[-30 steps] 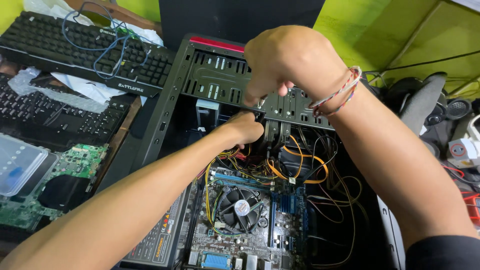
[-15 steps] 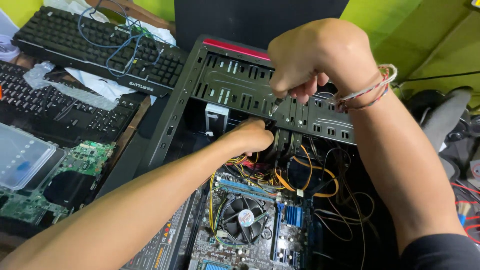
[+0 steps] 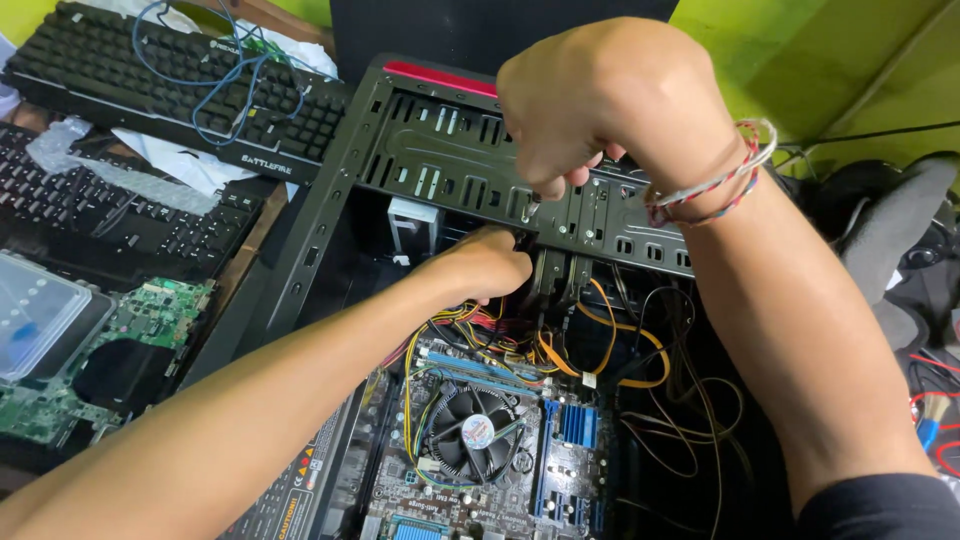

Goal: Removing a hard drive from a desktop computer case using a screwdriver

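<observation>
While the open computer case [image 3: 330, 230] lies on its side on the bench, the scene is read from left to right. At the far left a clear plastic tray [image 3: 35, 310] is seen beside a bare green circuit board [image 3: 150, 310]. Above them a flat dark keyboard [image 3: 90, 210] is covered in part by crumpled clear wrap [image 3: 110, 175], and a second black keyboard [image 3: 170, 85] with a loose blue cable [image 3: 190, 50] across it is set behind.

A dark rectangular label with orange and white print is found on the power supply [image 3: 300, 500] at the lower edge; its wording is not repeated.

Compared with half a second ago, the left hand [image 3: 485, 265] is pushed slightly further under the drive cage [image 3: 450, 160], among the orange and yellow cables [image 3: 560, 350]. It is curled closed there, but what it grips cannot be told. This is judged as support given from below.

The right hand [image 3: 590, 100] is clenched on a thin tool, probably a screwdriver [image 3: 530, 207], whose metal tip is pressed against the cage edge; it has hardly moved. Below, the round cooler fan [image 3: 475, 435] with its circular sticker and the blue heatsink [image 3: 578, 425] are seen on the motherboard [image 3: 500, 490]. A red strip [image 3: 440, 78] is marked along the case top.
</observation>
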